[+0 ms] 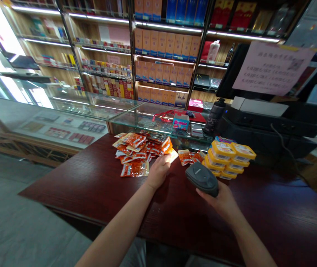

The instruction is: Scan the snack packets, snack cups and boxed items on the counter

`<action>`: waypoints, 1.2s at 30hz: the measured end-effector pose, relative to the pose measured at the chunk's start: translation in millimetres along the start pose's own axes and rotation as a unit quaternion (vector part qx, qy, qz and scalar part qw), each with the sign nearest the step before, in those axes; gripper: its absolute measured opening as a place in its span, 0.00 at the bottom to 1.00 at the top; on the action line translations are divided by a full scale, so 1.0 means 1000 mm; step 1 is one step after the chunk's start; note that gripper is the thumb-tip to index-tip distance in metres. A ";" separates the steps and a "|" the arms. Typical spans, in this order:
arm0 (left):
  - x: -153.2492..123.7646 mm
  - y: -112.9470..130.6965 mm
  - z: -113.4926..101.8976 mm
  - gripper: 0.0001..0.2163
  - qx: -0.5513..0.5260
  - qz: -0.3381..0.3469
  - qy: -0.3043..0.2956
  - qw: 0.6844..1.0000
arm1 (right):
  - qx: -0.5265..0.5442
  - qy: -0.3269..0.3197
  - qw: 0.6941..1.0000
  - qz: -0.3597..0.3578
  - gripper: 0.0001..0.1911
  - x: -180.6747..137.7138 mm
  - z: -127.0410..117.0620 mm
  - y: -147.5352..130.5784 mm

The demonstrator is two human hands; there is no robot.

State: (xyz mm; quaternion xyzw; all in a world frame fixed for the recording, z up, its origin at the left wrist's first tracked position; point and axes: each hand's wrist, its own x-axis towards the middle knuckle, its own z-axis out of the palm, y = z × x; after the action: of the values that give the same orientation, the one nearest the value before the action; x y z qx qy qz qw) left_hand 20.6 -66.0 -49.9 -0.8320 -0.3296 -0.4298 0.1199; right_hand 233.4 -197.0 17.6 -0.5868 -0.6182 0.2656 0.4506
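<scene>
My right hand point(223, 198) is wrapped round a dark grey barcode scanner point(201, 178), whose head points left and forward. My left hand point(158, 171) is closed on a snack packet point(172, 155), its pale end brightly lit. To the left of that hand lies a loose heap of orange snack packets point(133, 150) with cream edges. A few more orange packets point(186, 157) lie just beyond the scanner. Behind my right hand stands a stack of yellow-lidded tubs point(226, 157).
The dark wooden desk point(91, 185) meets a glass display counter point(130, 115). A black bottle point(215, 115), a small blue-pink box point(181, 121) and a monitor bearing a paper notice point(272, 68) stand behind the goods. Shelves of boxes point(164, 72) line the back wall.
</scene>
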 end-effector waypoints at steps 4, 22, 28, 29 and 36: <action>0.001 0.002 -0.002 0.10 -0.001 -0.016 -0.026 1.000 | -0.012 -0.001 1.000 -0.023 0.17 0.000 0.000 -0.001; 0.010 0.007 0.008 0.06 -0.262 -0.164 -0.003 0.951 | -0.384 0.026 0.915 -0.124 0.16 -0.021 0.000 0.076; 0.035 0.010 0.042 0.03 -0.418 -0.242 -0.009 0.876 | -0.370 0.042 0.921 -0.115 0.16 -0.018 -0.002 0.080; 0.041 0.011 0.049 0.03 -0.437 -0.249 -0.014 0.864 | -0.370 0.043 0.921 -0.112 0.16 -0.017 -0.002 0.080; 0.076 0.013 0.088 0.05 -0.355 -0.146 -0.123 0.915 | -0.375 0.023 0.923 -0.081 0.17 -0.015 -0.004 0.079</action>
State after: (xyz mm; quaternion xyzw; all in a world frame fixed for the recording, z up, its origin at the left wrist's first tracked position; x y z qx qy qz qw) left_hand 116.4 1.0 -41.1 -0.8088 -0.2858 -0.4252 -0.2889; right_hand 273.8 -198.6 -52.4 -0.6670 -0.7073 -0.0365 0.2313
